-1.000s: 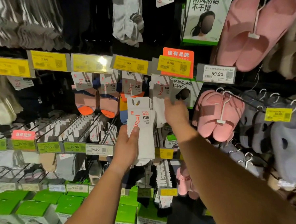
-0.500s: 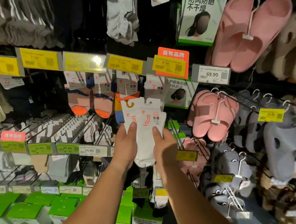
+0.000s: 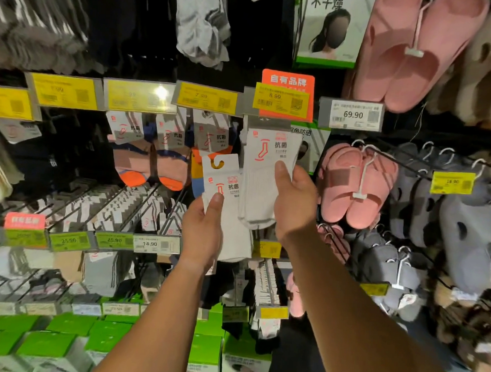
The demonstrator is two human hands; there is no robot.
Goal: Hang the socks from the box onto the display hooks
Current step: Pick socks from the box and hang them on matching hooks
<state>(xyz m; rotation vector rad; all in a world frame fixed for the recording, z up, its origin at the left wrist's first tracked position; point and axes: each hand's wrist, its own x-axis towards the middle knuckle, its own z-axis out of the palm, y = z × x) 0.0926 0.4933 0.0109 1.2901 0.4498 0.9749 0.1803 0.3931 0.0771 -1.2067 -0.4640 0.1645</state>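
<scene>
Crowded sock rack (image 3: 140, 208), pink slippers (image 3: 358, 186) right; left hand (image 3: 202, 229) grip pinching white pack (image 3: 224, 184), right hand (image 3: 294, 205) grip raising another pack (image 3: 268, 164).

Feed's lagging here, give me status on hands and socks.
Left hand grips one white sock pack, low. Right hand pinches second pack, raised under the 8.99 tag. Hook hidden behind the tag.

I see my approach to the hook crowded, yellow 8.99 price tag (image 3: 281, 100) overhanging it, orange-toed socks (image 3: 151, 164) close left, pink slippers (image 3: 356, 183) close right, open room below my wrists.
</scene>
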